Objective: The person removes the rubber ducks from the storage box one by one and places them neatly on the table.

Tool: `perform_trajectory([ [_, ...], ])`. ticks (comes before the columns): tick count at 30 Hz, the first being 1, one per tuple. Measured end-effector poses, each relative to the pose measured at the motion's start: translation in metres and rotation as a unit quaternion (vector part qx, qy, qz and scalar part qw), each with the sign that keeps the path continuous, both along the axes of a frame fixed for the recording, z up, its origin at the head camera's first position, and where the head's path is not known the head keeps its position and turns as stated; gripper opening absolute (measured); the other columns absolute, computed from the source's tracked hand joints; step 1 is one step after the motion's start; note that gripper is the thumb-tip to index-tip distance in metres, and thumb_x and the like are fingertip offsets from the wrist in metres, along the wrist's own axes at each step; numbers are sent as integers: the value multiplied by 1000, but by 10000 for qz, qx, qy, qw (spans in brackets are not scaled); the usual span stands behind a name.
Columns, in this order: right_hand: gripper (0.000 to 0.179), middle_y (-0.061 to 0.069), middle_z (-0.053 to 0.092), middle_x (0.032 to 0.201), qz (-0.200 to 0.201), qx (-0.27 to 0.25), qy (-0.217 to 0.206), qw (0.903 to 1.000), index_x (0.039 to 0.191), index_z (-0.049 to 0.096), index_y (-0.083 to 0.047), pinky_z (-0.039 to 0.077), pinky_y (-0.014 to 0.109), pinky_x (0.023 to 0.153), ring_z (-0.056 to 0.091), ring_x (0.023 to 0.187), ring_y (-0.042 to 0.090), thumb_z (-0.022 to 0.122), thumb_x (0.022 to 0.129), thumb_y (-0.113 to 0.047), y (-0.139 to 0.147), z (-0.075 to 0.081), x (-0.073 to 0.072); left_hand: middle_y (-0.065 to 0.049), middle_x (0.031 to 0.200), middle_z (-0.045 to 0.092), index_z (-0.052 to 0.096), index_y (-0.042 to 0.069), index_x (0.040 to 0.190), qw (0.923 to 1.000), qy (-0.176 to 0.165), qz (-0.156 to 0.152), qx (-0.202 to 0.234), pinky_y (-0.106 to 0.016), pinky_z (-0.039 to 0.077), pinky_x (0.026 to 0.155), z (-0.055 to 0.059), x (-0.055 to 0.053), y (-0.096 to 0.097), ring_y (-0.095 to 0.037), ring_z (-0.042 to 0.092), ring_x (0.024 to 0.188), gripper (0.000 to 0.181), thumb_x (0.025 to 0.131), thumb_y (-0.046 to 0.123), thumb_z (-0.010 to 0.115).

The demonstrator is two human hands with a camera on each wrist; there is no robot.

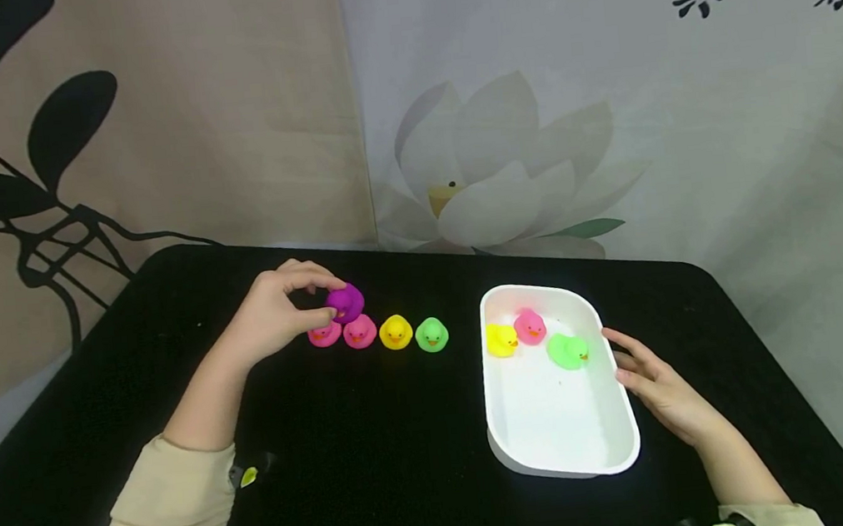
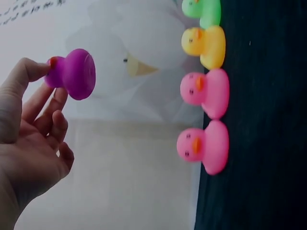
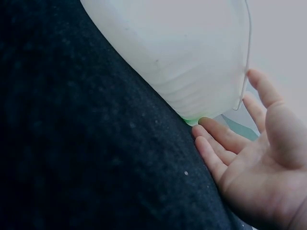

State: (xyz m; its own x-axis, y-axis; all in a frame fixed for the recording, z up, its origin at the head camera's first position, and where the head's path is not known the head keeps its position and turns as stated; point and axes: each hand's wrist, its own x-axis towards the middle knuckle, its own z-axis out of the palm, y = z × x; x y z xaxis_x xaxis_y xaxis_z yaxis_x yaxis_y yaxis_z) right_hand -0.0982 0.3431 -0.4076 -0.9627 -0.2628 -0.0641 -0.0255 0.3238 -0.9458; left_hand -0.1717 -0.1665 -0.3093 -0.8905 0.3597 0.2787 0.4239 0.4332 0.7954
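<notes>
Between thumb and fingertips, my left hand (image 1: 273,311) pinches a purple rubber duck (image 1: 347,302) by its head; in the left wrist view the duck (image 2: 79,75) is held up off the table. Below it a row of ducks stands on the black cloth: two pink ducks (image 1: 360,332), a yellow duck (image 1: 396,332) and a green duck (image 1: 431,335). My right hand (image 1: 662,392) rests its fingertips against the right side of a white tray (image 1: 565,442), fingers mostly straight. Inside the tray sit a yellow duck (image 1: 502,340), a pink duck (image 1: 530,327) and a green duck (image 1: 568,351).
A black cloth (image 1: 363,460) covers the table, whose rounded far edge runs close behind the duck row. Behind it hangs a backdrop (image 1: 243,120) printed with dark leaves and a pale lotus. The tray stands right of the row.
</notes>
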Motion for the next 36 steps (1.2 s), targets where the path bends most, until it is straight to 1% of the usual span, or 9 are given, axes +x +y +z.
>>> perform_trajectory([
  [4, 59, 30, 32, 144, -10, 15, -18, 10000, 152, 17, -12, 30, 63, 96, 53, 115, 7, 47, 101, -18, 0, 0, 0, -5, 105, 63, 71, 6, 103, 9999, 87, -117, 4, -43, 37, 80, -3, -6, -12, -26, 46, 97, 28, 76, 3, 76],
  [7, 59, 31, 33, 144, -8, 33, -2, 10000, 152, 17, -12, 30, 62, 95, 54, 114, 7, 47, 101, -17, 0, 0, -1, -6, 104, 63, 72, 5, 103, 9997, 172, -190, -22, -42, 37, 78, -4, -8, -21, -25, 46, 95, 26, 77, 3, 75],
  [10, 59, 31, 33, 144, -12, 42, 9, 10000, 152, 18, -12, 31, 62, 95, 54, 114, 8, 47, 101, -18, 0, 0, -1, -7, 105, 63, 72, 5, 102, 9996, 160, -213, -50, -43, 37, 78, -6, -10, -29, -25, 47, 95, 25, 77, 2, 74],
  [15, 60, 30, 32, 144, -20, 41, -3, 10000, 152, 18, -12, 31, 63, 95, 54, 115, 8, 48, 101, -18, 0, 0, -1, -9, 107, 61, 71, 3, 103, 9999, 21, -164, -52, -43, 38, 78, -10, -14, -42, -27, 47, 96, 25, 78, 1, 72],
  [20, 60, 30, 32, 144, -5, 37, 4, 10000, 152, 18, -12, 30, 63, 95, 54, 115, 8, 48, 100, -17, 0, 0, -1, -10, 109, 61, 71, 3, 105, 9998, -163, -17, -110, -40, 39, 76, -17, -18, -52, -26, 47, 96, 26, 79, 1, 72],
  [24, 59, 31, 32, 145, -8, 29, 3, 10000, 152, 18, -12, 30, 64, 95, 53, 115, 6, 48, 100, -17, 0, 1, 0, -12, 113, 59, 69, 2, 109, 9994, -320, 82, -143, -41, 38, 78, -23, -22, -60, -24, 46, 98, 28, 81, 3, 71],
  [31, 60, 30, 31, 145, -54, 68, -70, 9999, 152, 17, -12, 28, 63, 96, 52, 117, 9, 48, 101, -18, -2, 1, -1, -13, 117, 58, 67, 4, 113, 9961, -718, 332, -385, -43, 37, 80, -32, -26, -72, -25, 44, 102, 30, 84, 9, 70],
  [36, 60, 29, 31, 145, -61, 72, -60, 9999, 152, 17, -12, 28, 64, 97, 52, 117, 10, 48, 101, -18, -2, 2, -1, -14, 118, 58, 67, 3, 114, 9945, -870, 357, -459, -42, 37, 80, -39, -29, -78, -26, 44, 103, 31, 83, 8, 70],
])
